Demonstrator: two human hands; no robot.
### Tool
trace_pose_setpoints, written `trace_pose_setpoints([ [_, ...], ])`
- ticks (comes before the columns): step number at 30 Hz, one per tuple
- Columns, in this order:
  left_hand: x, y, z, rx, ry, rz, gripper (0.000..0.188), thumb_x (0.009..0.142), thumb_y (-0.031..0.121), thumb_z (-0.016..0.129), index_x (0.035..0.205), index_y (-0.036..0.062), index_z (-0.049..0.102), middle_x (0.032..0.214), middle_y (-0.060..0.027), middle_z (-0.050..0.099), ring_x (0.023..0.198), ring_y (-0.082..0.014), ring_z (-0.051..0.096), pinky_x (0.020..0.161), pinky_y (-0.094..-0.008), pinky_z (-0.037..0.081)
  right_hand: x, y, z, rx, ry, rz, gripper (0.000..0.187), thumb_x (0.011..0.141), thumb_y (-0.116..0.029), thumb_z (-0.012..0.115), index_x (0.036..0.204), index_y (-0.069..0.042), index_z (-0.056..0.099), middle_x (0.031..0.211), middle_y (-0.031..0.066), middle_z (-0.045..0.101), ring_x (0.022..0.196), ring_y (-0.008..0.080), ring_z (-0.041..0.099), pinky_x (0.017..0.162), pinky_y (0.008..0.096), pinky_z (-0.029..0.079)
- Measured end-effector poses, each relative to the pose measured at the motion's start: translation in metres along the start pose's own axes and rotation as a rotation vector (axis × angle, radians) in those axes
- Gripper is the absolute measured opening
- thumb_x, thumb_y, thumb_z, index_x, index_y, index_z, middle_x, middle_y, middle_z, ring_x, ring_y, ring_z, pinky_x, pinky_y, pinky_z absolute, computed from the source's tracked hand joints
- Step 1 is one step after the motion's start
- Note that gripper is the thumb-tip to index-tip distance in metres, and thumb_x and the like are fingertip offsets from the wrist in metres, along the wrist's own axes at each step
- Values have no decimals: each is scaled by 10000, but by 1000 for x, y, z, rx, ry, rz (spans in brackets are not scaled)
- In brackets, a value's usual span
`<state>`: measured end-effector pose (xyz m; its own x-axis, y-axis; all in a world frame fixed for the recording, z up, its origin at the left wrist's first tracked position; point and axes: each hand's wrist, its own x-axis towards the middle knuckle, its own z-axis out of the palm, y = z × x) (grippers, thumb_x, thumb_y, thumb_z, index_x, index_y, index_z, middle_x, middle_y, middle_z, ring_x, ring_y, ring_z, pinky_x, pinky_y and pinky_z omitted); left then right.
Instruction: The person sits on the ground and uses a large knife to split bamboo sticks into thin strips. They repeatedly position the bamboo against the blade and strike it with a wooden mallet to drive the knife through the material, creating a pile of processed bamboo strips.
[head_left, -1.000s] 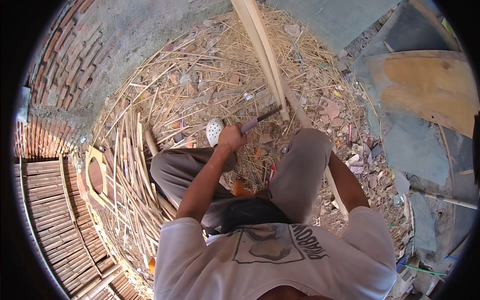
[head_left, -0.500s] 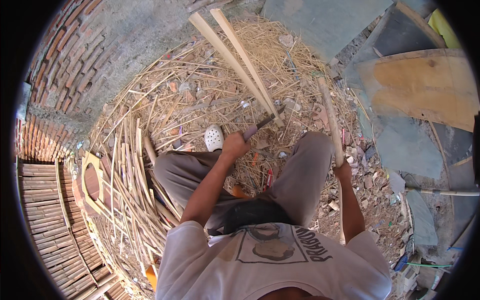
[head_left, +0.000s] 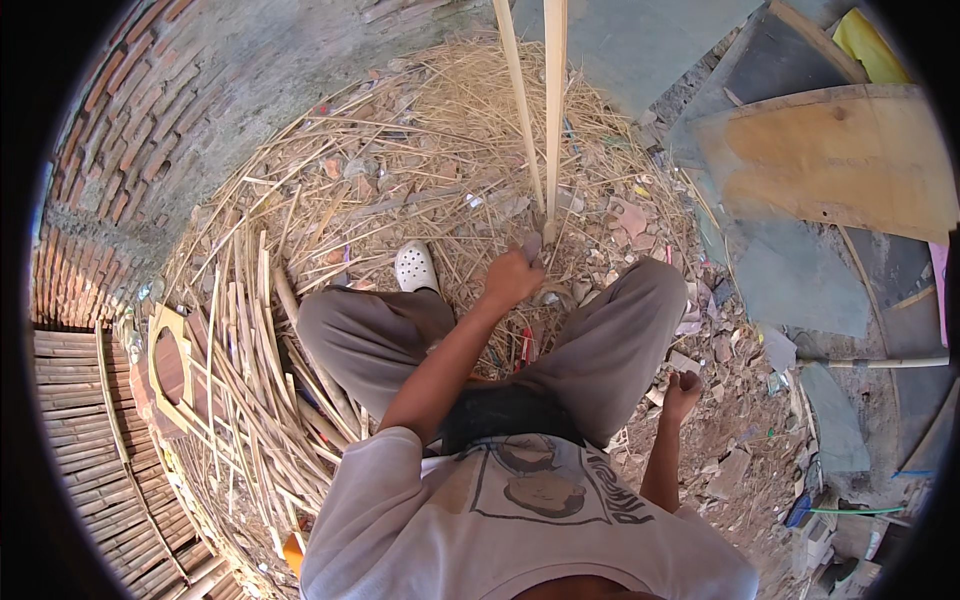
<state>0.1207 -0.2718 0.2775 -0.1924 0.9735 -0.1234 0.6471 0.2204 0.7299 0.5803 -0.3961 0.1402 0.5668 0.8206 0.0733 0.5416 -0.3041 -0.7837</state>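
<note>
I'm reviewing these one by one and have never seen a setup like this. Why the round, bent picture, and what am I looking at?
There is no machine here, just a seated person's bare hands. A wide fisheye camera on their head looks down, so edges bend and the corners go dark.

The left hand grips a tool's greyish handle; its blade isn't clear. Just beyond rise two pale strips, close together at their lower ends. The right hand is curled closed by the right knee, with nothing clearly visible in it.

Straw and rubble cover the ground, with a heap of strips at left.
</note>
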Motion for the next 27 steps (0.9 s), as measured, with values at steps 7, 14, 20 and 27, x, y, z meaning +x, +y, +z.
trace_pose_setpoints([
  [7, -13, 26, 15, -161, -34, -15, 490, 757, 294, 609, 998, -126, 535, 907, -347, 629, 900, -468, 636, 824, -497, 493, -3, -355, 30, 322, -506, -355, 262, 912, -221, 632, 1038, 7, 622, 891, 88, 665, 857, 145, 619, 753, 287, 491],
  [14, -16, 42, -26, -164, -74, 136, 730, 747, 272, 706, 1325, -74, 422, 1265, -287, 490, 1113, -354, 564, 938, -415, 448, -31, -328, 157, 549, -1246, 679, 278, 868, -188, 641, 1064, -6, 566, 871, 142, 611, 776, 264, 653, 709, 503, 570],
  [20, 38, 148, -111, -387, 669, 636, 723, 828, 297, 754, 1336, -74, 398, 1293, -243, 465, 1117, -290, 554, 877, -427, 488, -34, -330, 185, 203, -1153, 571, 203, 854, -169, 647, 861, 24, 588, 673, 80, 544, 545, 206, 572, 492, 415, 537],
  [27, 93, 167, -105, -913, 702, 583, 312, 1001, 250, 532, 993, -60, 572, 666, -88, 637, 567, -102, 599, 515, -219, 461, -25, -291, 211, -50, -1144, 142, 274, 805, -125, 739, 777, 86, 568, 632, 131, 573, 459, 219, 560, 413, 367, 472],
])
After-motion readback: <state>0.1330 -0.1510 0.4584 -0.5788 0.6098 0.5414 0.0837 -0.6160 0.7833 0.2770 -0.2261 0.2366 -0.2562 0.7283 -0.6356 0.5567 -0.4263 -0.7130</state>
